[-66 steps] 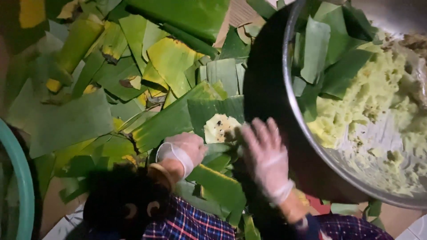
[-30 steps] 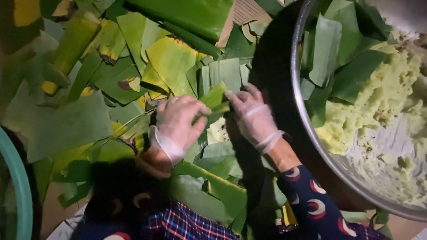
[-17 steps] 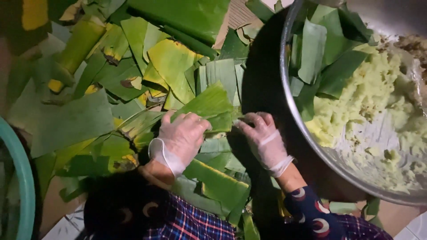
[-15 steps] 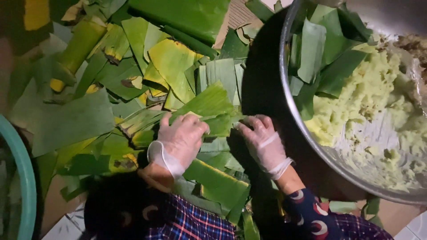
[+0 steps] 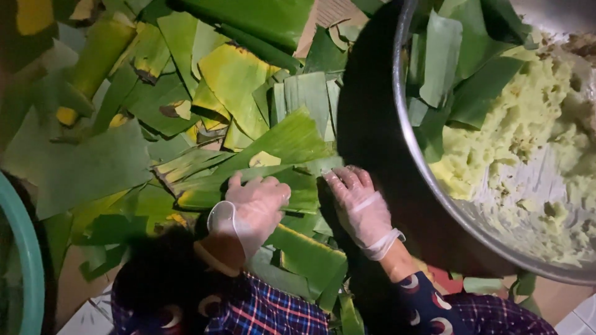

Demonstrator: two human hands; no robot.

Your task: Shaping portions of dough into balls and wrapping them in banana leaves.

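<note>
From the head camera, the left hand and right hand, both gloved, now lie flat and open on the folded banana leaf, pressing it onto the leaf pile. Two seconds back a pale lump showed there; it is now covered. The steel bowl of pale green mash sits just right.

Clear gloves, patterned navy sleeves
</note>
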